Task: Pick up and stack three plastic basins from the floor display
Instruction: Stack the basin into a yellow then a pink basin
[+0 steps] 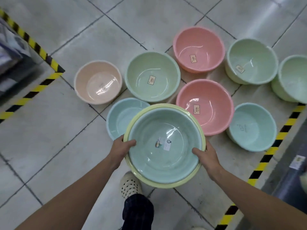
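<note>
I hold a stack of two basins above the floor: a pale blue-green basin [164, 146] nested inside a wider yellow basin [167, 184]. My left hand [123, 146] grips the stack's left rim, thumb over the inner edge. My right hand [206, 155] grips the right rim the same way. Just behind the stack, partly hidden by it, a light blue basin [121, 117] sits on the floor. A pink basin [207, 105] stands to the stack's upper right.
Several more basins stand on the grey tiled floor [49, 130]: beige [98, 82], green [152, 75], pink [198, 48], green [250, 60], green [292, 78], blue [252, 128]. Yellow-black tape [269, 156] marks shelf bases at left and right. My foot [130, 184] is below the stack.
</note>
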`<state>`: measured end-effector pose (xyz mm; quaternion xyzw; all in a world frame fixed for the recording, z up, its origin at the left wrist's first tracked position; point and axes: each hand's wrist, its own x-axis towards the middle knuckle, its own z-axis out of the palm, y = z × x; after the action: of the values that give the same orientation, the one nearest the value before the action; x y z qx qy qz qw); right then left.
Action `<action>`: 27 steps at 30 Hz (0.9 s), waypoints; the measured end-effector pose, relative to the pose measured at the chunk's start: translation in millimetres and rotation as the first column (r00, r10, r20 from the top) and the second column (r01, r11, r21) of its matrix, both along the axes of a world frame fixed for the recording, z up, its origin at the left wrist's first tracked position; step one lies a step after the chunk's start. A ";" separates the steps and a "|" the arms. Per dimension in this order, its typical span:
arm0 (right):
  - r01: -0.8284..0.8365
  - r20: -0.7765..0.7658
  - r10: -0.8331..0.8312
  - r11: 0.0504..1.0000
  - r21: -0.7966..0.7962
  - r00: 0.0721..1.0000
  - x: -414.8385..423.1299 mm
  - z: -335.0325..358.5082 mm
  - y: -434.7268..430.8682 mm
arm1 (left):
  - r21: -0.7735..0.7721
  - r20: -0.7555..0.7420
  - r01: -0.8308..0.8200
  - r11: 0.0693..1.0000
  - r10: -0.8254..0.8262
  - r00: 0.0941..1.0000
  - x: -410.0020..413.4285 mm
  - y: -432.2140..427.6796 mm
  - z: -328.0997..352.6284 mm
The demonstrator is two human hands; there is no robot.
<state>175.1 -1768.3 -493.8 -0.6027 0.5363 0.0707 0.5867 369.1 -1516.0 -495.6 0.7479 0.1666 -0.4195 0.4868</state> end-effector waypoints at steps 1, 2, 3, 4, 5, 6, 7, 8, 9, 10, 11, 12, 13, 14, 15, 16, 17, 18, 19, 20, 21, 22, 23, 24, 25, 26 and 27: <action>-0.016 0.005 0.016 1.000 0.000 1.000 15.0 10.6 3.7 | 0.001 0.000 -0.017 1.000 0.017 1.000 9.6 7.4 9.7; -0.032 0.012 0.032 0.999 0.003 0.999 30.8 20.2 8.2 | 0.004 0.000 -0.036 0.999 0.036 0.999 19.6 15.1 18.5; -0.051 0.020 0.051 0.999 0.004 0.998 46.3 27.4 12.9 | 0.008 0.001 -0.056 0.998 0.056 0.998 30.0 22.7 25.6; -0.065 0.030 0.065 0.998 0.002 0.997 61.6 33.3 17.7 | 0.014 0.003 -0.075 0.997 0.075 0.997 40.1 30.0 31.1; -0.077 0.043 0.077 0.997 -0.004 0.996 76.5 38.4 22.6 | 0.018 0.006 -0.093 0.995 0.093 0.996 50.0 36.7 35.1; -0.083 0.051 0.083 0.997 -0.010 0.995 91.0 42.6 27.6 | 0.020 0.010 -0.109 0.994 0.109 0.994 59.2 42.6 38.6; -0.088 0.058 0.088 0.996 -0.013 0.994 104.3 45.7 32.5 | 0.021 0.015 -0.126 0.992 0.126 0.992 68.0 47.8 41.1; -0.090 0.062 0.091 0.996 -0.012 0.994 117.3 48.5 36.8 | 0.022 0.021 -0.145 0.989 0.145 0.989 76.4 52.4 42.4; -0.100 0.064 0.101 0.995 -0.011 0.993 129.0 49.3 40.0 | 0.024 0.025 -0.166 0.986 0.165 0.986 84.2 56.1 41.6; -0.106 0.058 0.106 0.994 -0.012 0.993 139.3 47.8 42.3 | 0.028 0.027 -0.181 0.983 0.180 0.983 91.2 60.0 40.1; -0.111 0.054 0.111 0.994 -0.012 0.992 148.8 45.7 44.5 | 0.029 0.029 -0.189 0.982 0.188 0.982 98.1 63.2 37.1; -0.114 0.052 0.114 0.993 -0.004 0.992 156.7 41.8 45.6 | 0.025 0.029 -0.196 0.980 0.195 0.980 104.4 65.8 33.4; -0.118 0.049 0.117 0.993 0.007 0.992 164.0 36.8 46.5 | 0.021 0.029 -0.206 0.978 0.205 0.978 110.1 67.4 29.3; -0.116 0.044 0.115 0.993 0.017 0.992 171.4 32.4 47.4 | 0.019 0.028 -0.217 0.976 0.216 0.976 115.1 68.2 25.0; -0.113 0.038 0.112 0.993 0.023 0.993 178.1 27.1 47.6 | 0.016 0.029 -0.229 0.973 0.228 0.973 119.0 68.3 20.2; -0.108 0.036 0.107 0.994 0.025 0.994 184.7 21.9 47.9 | 0.014 0.029 -0.247 0.969 0.246 0.969 122.1 67.9 14.1; -0.109 0.038 0.108 0.994 0.024 0.993 190.5 15.8 47.8 | 0.012 0.028 -0.269 0.963 0.268 0.963 124.4 66.7 6.8; -0.111 0.035 0.110 0.993 0.027 0.993 195.2 9.6 47.7 | 0.010 0.025 -0.289 0.957 0.289 0.957 125.7 65.8 -0.3; -0.120 0.033 0.119 0.992 0.026 0.992 199.2 1.5 47.1 | 0.005 0.022 -0.307 0.952 0.307 0.951 127.8 65.4 -8.8; -0.129 0.030 0.128 0.991 0.027 0.991 203.8 -6.6 46.0 | -0.001 0.017 -0.323 0.946 0.323 0.946 130.3 65.0 -17.6; -0.142 0.024 0.141 0.989 0.029 0.990 207.4 -14.6 44.2 | -0.001 0.009 -0.337 0.942 0.337 0.941 131.6 64.5 -26.5; -0.148 0.013 0.148 0.988 0.033 0.989 210.3 -24.1 42.8 | 0.003 0.004 -0.345 0.939 0.345 0.939 132.7 65.0 -36.0; -0.156 0.006 0.155 0.987 0.033 0.988 213.1 -35.0 41.4 | 0.003 0.002 -0.351 0.936 0.351 0.936 133.5 65.1 -45.5; -0.165 -0.002 0.165 0.986 0.031 0.986 214.7 -45.7 40.4 | 0.001 0.002 -0.357 0.934 0.357 0.934 133.6 65.1 -54.2; -0.176 -0.010 0.176 0.984 0.027 0.984 215.8 -56.7 39.7 | -0.003 0.001 -0.360 0.933 0.360 0.933 133.7 64.8 -62.9; -0.186 -0.012 0.187 0.982 0.025 0.982 217.3 -66.8 39.8 | -0.009 0.002 -0.366 0.931 0.366 0.931 133.6 65.0 -71.8; -0.196 -0.012 0.196 0.980 0.022 0.981 218.4 -77.1 40.5 | -0.011 0.004 -0.372 0.928 0.372 0.928 133.4 65.1 -79.8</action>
<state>393.5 -1727.8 -570.9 -0.6460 0.4778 0.1379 0.5791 502.5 -1450.9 -575.4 0.7018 0.3016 -0.3182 0.5615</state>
